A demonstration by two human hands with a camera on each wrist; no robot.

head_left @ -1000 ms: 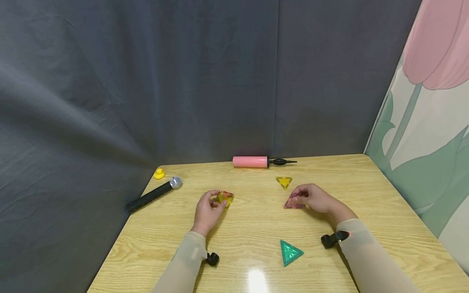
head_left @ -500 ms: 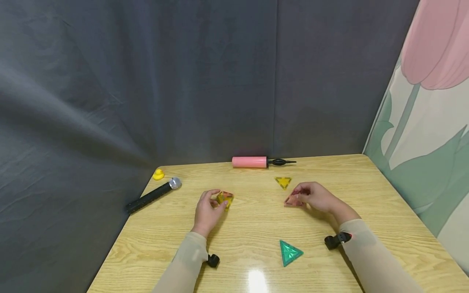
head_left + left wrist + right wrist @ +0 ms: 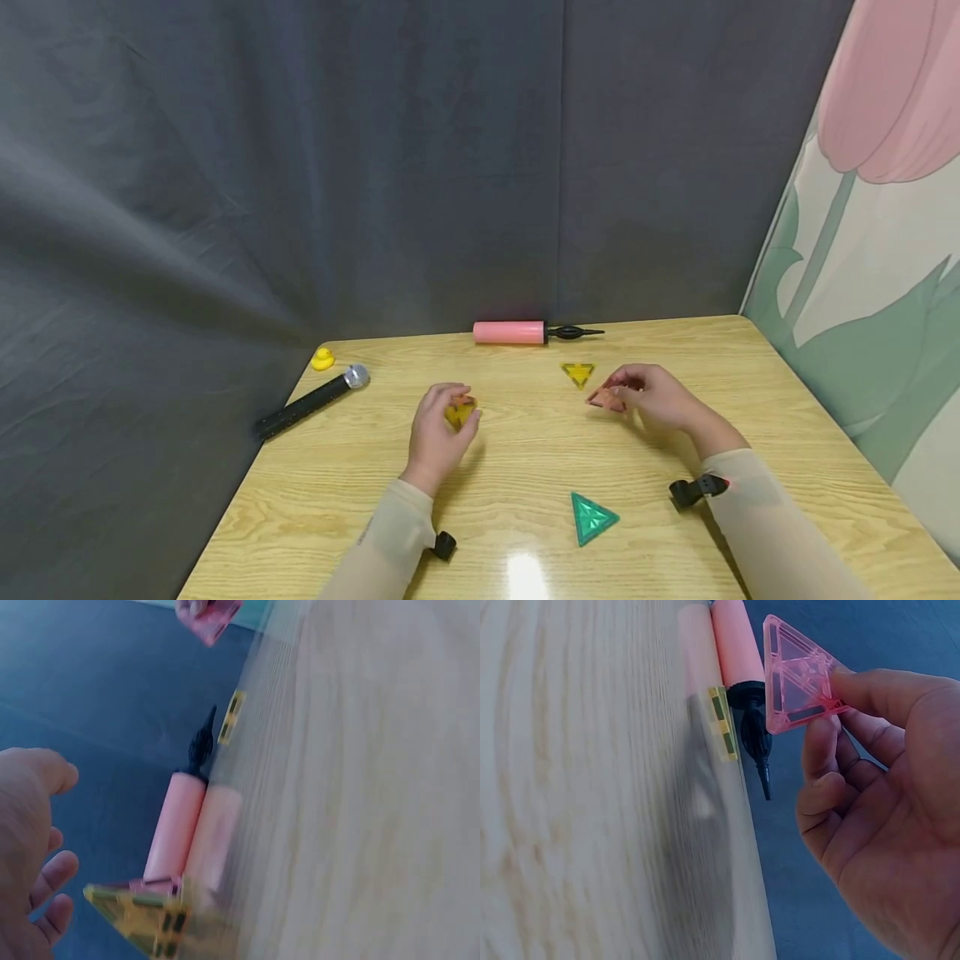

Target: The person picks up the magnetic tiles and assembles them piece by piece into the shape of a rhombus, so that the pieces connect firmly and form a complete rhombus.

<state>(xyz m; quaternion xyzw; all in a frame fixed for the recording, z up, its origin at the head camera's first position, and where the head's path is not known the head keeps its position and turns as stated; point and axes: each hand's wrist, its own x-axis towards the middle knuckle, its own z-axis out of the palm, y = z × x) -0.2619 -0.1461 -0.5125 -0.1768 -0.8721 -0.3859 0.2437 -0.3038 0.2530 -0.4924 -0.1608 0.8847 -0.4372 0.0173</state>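
A yellow and pink piece built of triangular tiles stands on the table. My left hand is around it; in the left wrist view the fingers are spread and apart from the piece. Between thumb and fingers, my right hand pinches a pink triangular tile, which the right wrist view shows raised off the table. Just behind that tile lies a yellow triangle. A green triangle lies nearer the front, between the two forearms.
Along the back edge of the table lies a pink pump with a black nozzle. At the left edge are a black microphone and a small yellow duck. A dark curtain hangs behind.
My right hand has lifted the pink tile and moved slightly back and to the right. The left hand's fingers have spread, letting go of the yellow and pink piece.
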